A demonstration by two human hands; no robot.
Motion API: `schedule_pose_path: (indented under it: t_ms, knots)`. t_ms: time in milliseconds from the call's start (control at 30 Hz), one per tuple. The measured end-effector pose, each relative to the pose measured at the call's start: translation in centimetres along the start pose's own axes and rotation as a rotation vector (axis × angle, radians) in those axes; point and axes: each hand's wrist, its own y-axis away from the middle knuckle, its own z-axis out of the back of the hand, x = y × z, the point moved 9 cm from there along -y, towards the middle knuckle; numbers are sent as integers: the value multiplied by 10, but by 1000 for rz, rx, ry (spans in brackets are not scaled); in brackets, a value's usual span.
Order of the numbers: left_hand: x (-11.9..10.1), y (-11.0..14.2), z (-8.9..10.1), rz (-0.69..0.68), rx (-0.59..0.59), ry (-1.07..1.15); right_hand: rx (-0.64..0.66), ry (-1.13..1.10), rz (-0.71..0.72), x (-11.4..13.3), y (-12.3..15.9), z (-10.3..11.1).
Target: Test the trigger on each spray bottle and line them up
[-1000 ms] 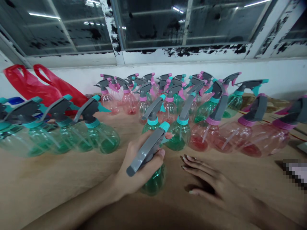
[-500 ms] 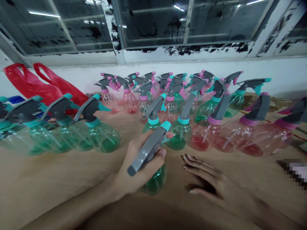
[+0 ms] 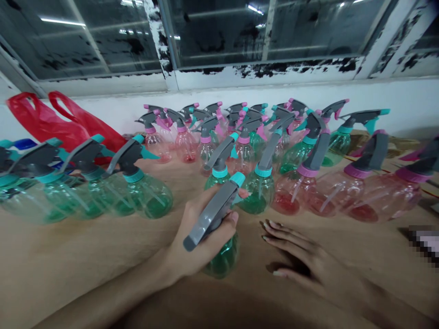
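Observation:
My left hand (image 3: 202,233) is wrapped round the neck of a green spray bottle (image 3: 222,261), whose grey and teal trigger head rises above my fingers. The bottle stands on the brown tabletop (image 3: 144,246), and its neck is hidden by my hand. To the right, my right hand (image 3: 302,251) rests on the table with its fingers stretched out, holding nothing. Just beyond it stand a green spray bottle (image 3: 257,192) and a pink spray bottle (image 3: 288,196). Another green spray bottle (image 3: 214,180) is partly covered by the held bottle's head.
A row of green spray bottles (image 3: 147,196) stands at the left. More pink spray bottles (image 3: 363,201) line the right, and several mixed ones fill the back. A red plastic bag (image 3: 82,123) lies at the back left, before the white wall (image 3: 113,105). A blurred-out object (image 3: 427,242) lies far right.
Hardly anything differs. The view has shifted very slightly; my left hand keeps its grip on the green spray bottle, and my right hand stays flat on the table.

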Motion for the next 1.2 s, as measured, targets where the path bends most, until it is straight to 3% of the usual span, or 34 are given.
schedule_pose_path:
  t_ms: [167,367,800,1200]
  knots:
    - [2,-1,0,36,45,46,6,14,8,2,-1,0]
    - [-1,-3,4,17,18,165,-17,-53,-6,0,0,2]
    - [2,1,0,2,-19,-28,6,-41,-14,0,-1,0]
    - [3,0,1,21,2,-53,2,-42,-20,1,0,3]
